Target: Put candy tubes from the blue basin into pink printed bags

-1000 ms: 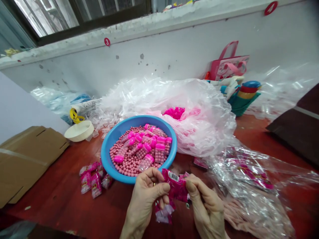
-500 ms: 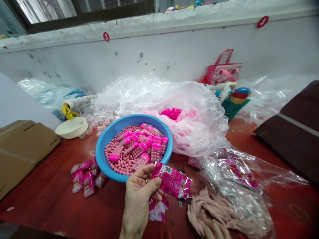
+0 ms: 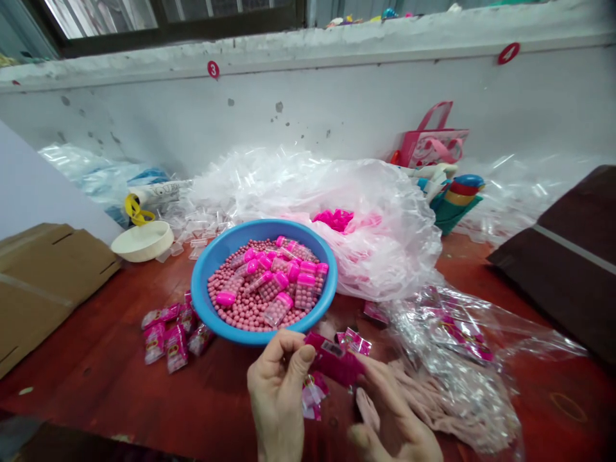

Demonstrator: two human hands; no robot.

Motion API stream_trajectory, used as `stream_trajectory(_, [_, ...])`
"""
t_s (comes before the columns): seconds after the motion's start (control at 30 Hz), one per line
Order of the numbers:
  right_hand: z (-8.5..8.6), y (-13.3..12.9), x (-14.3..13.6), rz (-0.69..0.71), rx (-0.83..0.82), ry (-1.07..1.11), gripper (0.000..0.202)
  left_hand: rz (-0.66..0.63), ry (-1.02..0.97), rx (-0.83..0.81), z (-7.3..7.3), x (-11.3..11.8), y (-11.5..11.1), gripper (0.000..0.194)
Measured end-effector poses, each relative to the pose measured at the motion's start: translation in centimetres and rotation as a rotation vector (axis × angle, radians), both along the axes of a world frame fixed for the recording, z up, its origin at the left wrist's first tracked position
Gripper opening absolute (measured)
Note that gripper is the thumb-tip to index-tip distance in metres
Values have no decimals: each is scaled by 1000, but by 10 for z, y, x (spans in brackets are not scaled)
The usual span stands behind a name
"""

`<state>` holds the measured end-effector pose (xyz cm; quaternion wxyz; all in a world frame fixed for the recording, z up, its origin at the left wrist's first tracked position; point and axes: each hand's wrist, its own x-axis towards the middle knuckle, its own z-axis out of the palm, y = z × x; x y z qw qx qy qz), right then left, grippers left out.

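Between thumb and fingers, my left hand (image 3: 282, 391) pinches one end of a magenta printed packet (image 3: 334, 360) with a barcode label. My right hand (image 3: 392, 410) is at the packet's other end, its fingers bent and partly blurred; whether it grips the packet is unclear. Just beyond my hands stands a blue basin (image 3: 202, 314) of pink beads (image 3: 245, 314) and small clear bottles with bright pink caps (image 3: 305, 290). Other magenta packets (image 3: 312, 394) lie on the red table beneath and behind my hands. Filled packets (image 3: 176, 346) are grouped left of the basin.
A cardboard box (image 3: 43, 282) and a white round lid (image 3: 143, 241) are at the left. Clear plastic bags (image 3: 385, 224) lie behind the basin. At the right are a pink cloth (image 3: 433, 398), crumpled clear plastic (image 3: 447, 359) and a dark brown box (image 3: 568, 256).
My right hand has come off the pink cloth and up to the packet's right end. The packet, still in my left hand, has moved slightly right and down and tilted.
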<state>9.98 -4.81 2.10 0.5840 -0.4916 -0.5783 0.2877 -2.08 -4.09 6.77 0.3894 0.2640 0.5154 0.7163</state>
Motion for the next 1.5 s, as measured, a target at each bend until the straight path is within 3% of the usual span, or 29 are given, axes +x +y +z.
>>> stream_trajectory(0.07, [13, 5, -12, -29, 46, 4, 20, -16, 127, 34, 3, 1, -4, 32])
stream_trajectory(0.1, [17, 7, -14, -37, 63, -9, 16, -45, 144, 40, 5, 0, -6, 36])
stream_trajectory(0.2, [24, 12, -16, -28, 58, -84, 23, -284, 40, 14, 6, -7, -5, 43])
stream_trajectory(0.3, [24, 13, -17, -16, 60, -140, 30, -458, -150, -57, 4, -14, -1, 30])
stream_trajectory(0.4, [22, 14, -18, -68, 61, -108, 34, -400, -285, -59, 0, -13, 1, 16])
stream_trajectory(0.5, [20, 18, -19, -115, -19, 12, 35, -383, -276, -47, -2, -9, -1, 16])
stream_trajectory(0.67, [21, 24, -23, 137, -15, 233, 30, -473, -387, -32, -4, -5, 0, 41])
stream_trajectory(0.83, [17, 28, -26, 258, -40, 276, 31, -493, -539, -84, -6, -9, 6, 20])
stream_trajectory(1.0, [17, 32, -21, 378, -118, 284, 35, -576, -781, -80, -5, -15, 11, 30])
stream_trajectory(1.13, [24, 30, -17, 402, -29, 63, 7, -486, -769, -116, -2, -18, 10, 29])
stream_trajectory(1.23, [27, 27, -15, 279, 41, -210, 23, -432, -627, -127, -1, -20, 8, 26])
stream_trajectory(1.4, [25, 26, -9, 167, 266, -495, 22, -373, -452, -106, -4, -20, 7, 19])
stream_trajectory(1.5, [20, 27, -4, 117, 409, -616, 25, -411, -364, -129, -8, -18, 5, 23])
